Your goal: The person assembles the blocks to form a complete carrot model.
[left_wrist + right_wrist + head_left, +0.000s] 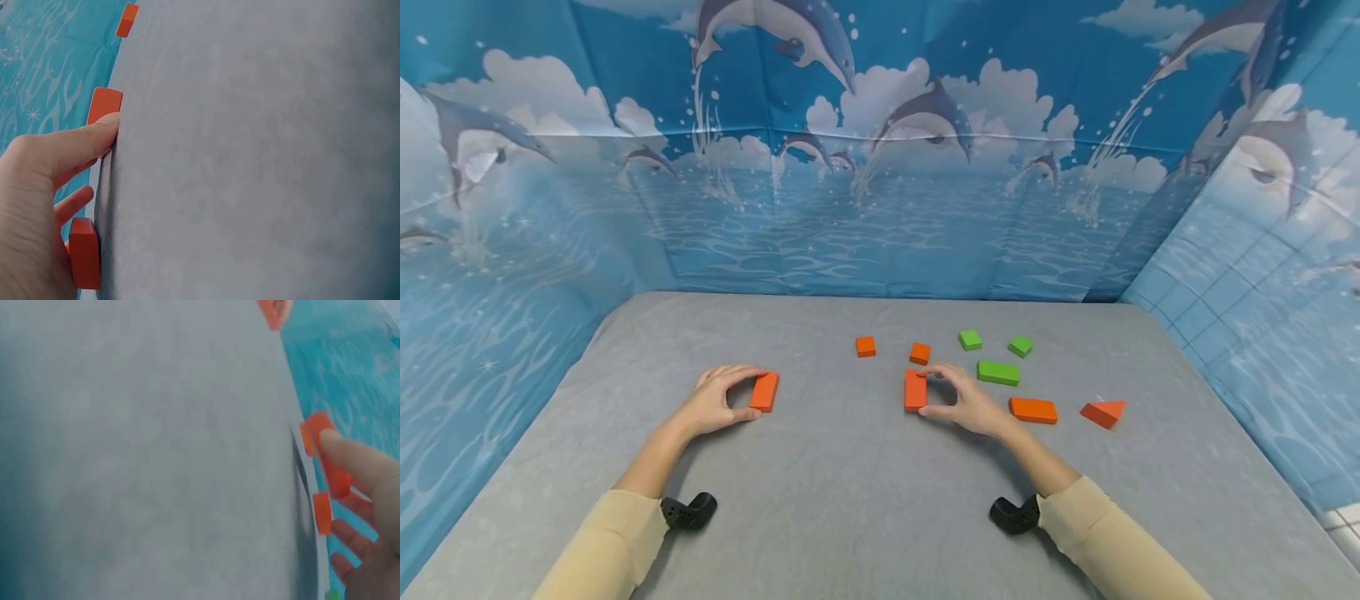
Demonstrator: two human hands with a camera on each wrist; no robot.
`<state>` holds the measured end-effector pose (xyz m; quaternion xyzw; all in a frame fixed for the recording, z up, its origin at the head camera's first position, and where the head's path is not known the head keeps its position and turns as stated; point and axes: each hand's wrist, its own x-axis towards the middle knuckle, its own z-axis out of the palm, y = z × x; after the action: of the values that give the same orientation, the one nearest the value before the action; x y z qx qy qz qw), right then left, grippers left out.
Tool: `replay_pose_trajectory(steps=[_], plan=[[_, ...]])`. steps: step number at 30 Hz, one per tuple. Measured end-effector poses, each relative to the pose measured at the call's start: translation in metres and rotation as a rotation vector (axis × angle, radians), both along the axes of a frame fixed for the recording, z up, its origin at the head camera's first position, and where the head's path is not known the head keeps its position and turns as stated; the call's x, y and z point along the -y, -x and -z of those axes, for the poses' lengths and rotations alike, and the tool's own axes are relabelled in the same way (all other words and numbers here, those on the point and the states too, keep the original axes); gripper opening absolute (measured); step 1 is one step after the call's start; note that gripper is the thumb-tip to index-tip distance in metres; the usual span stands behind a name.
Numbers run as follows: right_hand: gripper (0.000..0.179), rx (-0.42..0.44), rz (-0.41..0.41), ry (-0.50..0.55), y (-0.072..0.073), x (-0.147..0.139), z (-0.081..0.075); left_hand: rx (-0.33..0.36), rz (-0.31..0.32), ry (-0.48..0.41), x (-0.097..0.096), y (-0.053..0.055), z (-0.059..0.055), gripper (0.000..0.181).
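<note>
Toward the table's left side, my left hand (718, 400) pinches an orange rectangular block (764, 392) between its thumb and fingertips. Another orange block (85, 253) shows lower in the left wrist view, close beside the lower fingers; the head view does not show it. My right hand (962, 404) holds a second rectangular orange block (915, 391), thumb at its near end and a fingertip at its far end. Just beyond this block sits a small orange block (920, 353), and another small orange block (866, 347) lies farther left.
Right of my right hand lie a long orange block (1033, 410), an orange triangular block (1103, 413) and a long green block (997, 372). Two small green blocks (970, 340) are farther back. A dolphin-print curtain (880, 225) surrounds the grey table (850, 500) at the back and sides.
</note>
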<state>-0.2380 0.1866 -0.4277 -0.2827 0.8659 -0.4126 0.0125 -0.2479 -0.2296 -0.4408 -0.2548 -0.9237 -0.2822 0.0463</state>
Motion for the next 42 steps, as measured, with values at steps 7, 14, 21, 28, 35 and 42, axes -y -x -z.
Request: replay_pose_trajectory(steps=[7, 14, 21, 28, 35, 42], plan=[[0.052, 0.039, 0.038, 0.022, -0.005, -0.012, 0.001, 0.009, 0.001, 0.014, -0.001, 0.001, -0.001, 0.064], [0.051, 0.074, 0.052, 0.016, -0.017, -0.009, -0.016, -0.019, 0.008, -0.005, 0.0, 0.002, 0.0, 0.063], [0.051, 0.108, 0.063, 0.029, -0.018, -0.009, -0.016, -0.02, -0.009, 0.021, -0.004, 0.003, -0.002, 0.062], [0.052, 0.122, 0.077, 0.029, -0.017, -0.01, -0.015, 0.035, -0.001, -0.004, -0.032, 0.005, -0.019, 0.063], [0.051, 0.114, 0.073, 0.034, -0.017, -0.009, -0.015, 0.017, 0.03, -0.081, -0.081, 0.012, -0.024, 0.064], [0.051, 0.111, 0.076, 0.03, -0.017, -0.008, -0.015, 0.057, 0.066, -0.094, -0.137, 0.014, -0.023, 0.064]])
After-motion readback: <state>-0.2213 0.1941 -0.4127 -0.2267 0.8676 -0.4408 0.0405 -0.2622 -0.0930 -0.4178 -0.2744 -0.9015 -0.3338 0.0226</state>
